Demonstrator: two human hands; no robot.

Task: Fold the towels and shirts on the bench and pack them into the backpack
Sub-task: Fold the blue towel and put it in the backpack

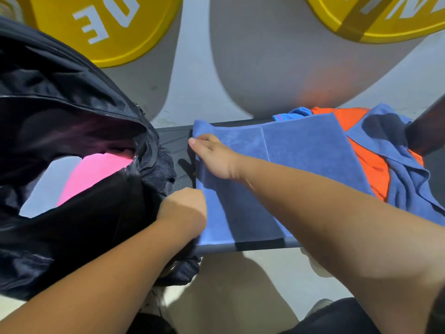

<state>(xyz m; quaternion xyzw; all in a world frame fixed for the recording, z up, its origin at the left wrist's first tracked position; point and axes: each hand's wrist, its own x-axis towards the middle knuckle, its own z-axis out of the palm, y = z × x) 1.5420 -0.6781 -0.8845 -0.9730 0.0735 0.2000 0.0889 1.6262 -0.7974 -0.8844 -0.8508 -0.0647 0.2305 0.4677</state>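
Note:
A blue towel (284, 150) lies folded flat across the dark bench (173, 141). My right hand (212, 157) pinches its far left edge. At the near left edge, my left hand (185, 206) grips the same towel with curled fingers. The black backpack (72, 131) stands open on the left end of the bench, and pink (94, 174) and pale folded cloth (48, 186) show inside it. An orange shirt (370, 165) and a crumpled blue garment (407, 179) lie heaped at the right end.
Two large yellow discs with white letters, one at the far left (103, 27) and one at the far right (375, 18), rest on the grey floor beyond the bench. A dark post (426, 133) crosses the right edge. My shoes show below the bench.

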